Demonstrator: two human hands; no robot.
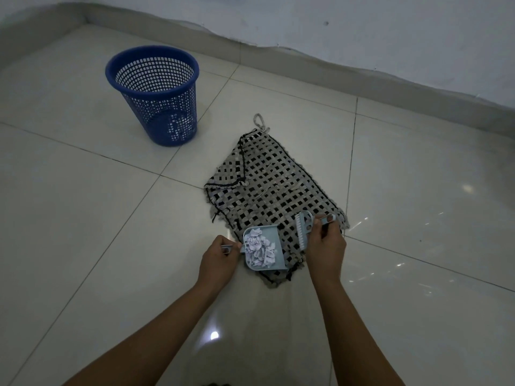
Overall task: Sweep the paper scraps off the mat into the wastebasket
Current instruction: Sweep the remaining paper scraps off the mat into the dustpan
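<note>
A black-and-grey woven mat (pixel 274 185) lies on the tiled floor, its left far corner folded over. My left hand (pixel 218 259) grips the handle of a small light-blue dustpan (pixel 274 235) that rests on the mat's near left edge. White paper scraps (pixel 259 250) are piled inside the pan. My right hand (pixel 326 243) holds a small light-blue brush (pixel 302 228) just right of the pan, bristles toward it. The blue mesh wastebasket (pixel 156 93) stands upright on the floor to the far left of the mat, with some white scraps showing through its lower wall.
Glossy pale floor tiles (pixel 83 218) surround the mat. A wall with a skirting board (pixel 362 79) runs along the far side and meets another wall at the far left corner.
</note>
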